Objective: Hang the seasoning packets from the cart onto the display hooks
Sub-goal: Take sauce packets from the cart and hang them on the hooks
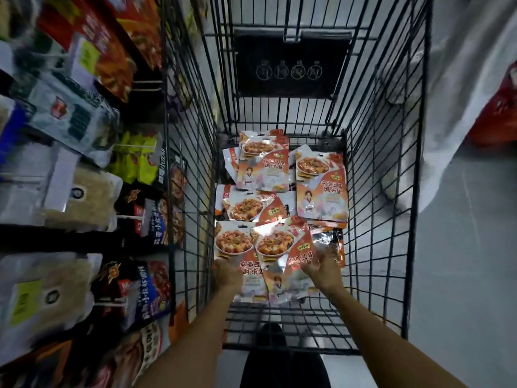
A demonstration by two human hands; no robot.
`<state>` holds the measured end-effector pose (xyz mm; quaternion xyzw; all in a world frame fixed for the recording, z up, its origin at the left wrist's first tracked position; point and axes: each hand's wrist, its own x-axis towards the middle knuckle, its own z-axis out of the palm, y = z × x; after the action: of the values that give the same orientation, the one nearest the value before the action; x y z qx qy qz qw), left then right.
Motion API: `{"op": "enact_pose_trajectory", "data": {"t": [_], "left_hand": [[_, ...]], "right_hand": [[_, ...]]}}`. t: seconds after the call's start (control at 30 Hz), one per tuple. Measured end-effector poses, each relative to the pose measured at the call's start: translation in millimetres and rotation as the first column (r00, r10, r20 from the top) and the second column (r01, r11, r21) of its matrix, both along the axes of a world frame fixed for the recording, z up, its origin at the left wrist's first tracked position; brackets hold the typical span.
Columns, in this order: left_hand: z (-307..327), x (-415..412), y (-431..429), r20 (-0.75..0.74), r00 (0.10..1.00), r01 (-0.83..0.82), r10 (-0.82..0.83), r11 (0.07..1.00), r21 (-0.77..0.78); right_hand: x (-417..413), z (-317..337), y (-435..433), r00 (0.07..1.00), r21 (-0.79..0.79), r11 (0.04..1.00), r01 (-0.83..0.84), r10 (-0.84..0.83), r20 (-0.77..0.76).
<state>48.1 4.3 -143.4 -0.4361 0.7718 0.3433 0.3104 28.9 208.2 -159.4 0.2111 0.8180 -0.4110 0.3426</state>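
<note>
left hand (226, 273): it is low in the cart (369, 175), at the bottom edge of the nearest left packet (233, 242). you show only its back, so i cannot tell if the fingers pinch the packet or just lie on it.
right hand (324, 268): the fingers are a little apart and bent round the right edge of the tilted packet (275, 245). it looks like a grip, probably to lift this one first because it lies on top.
why two hands: the tilted packet overlaps its neighbour, so i think your left hand steadies the lower one while the right frees the upper one.
seasoning packets (321, 183): all are on the cart floor, face up, in a loose overlapping layer from the near end to the far end. none is on a hook yet, so the task seems at its beginning.
display hooks (130, 217): they are to your left, outside the cart wall, and already carry other goods (154, 219).
in the way: the high wire wall stands between the packets and the hooks, so you must raise a packet over the rim. the hanging goods crowd the hook tips.
around: a black panel (291, 65) hangs at the far end of the cart, and a dark shoe (270, 333) shows under the near end.
</note>
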Motion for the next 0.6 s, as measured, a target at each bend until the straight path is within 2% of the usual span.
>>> {"op": "enact_pose_trajectory", "data": {"t": [0.07, 0.17, 0.33, 0.47, 0.6], "left_hand": [[-7, -1, 2, -0.019, 0.997, -0.080, 0.079, 0.996, -0.040], [-13, 0, 6, -0.036, 0.994, -0.104, 0.101, 0.989, -0.103], [-19, 2, 10, -0.053, 0.991, -0.127, 0.122, 0.986, -0.104], [-23, 4, 8, -0.065, 0.989, -0.135, 0.133, 0.990, -0.031], [-27, 4, 9, -0.101, 0.990, -0.097, 0.095, 0.995, -0.018]], "right_hand": [[0, -11, -2, 0.999, 0.009, 0.999, 0.038, -0.038, 0.010], [0, -20, -6, 0.998, 0.057, 0.997, 0.059, -0.060, 0.029], [-1, -29, -2, 0.999, 0.306, 0.951, -0.043, 0.040, 0.018], [4, -35, 11, 0.998, 0.394, 0.917, 0.067, -0.057, -0.036], [9, -40, 24, 0.973, 0.367, 0.903, 0.225, -0.229, -0.035]]}}
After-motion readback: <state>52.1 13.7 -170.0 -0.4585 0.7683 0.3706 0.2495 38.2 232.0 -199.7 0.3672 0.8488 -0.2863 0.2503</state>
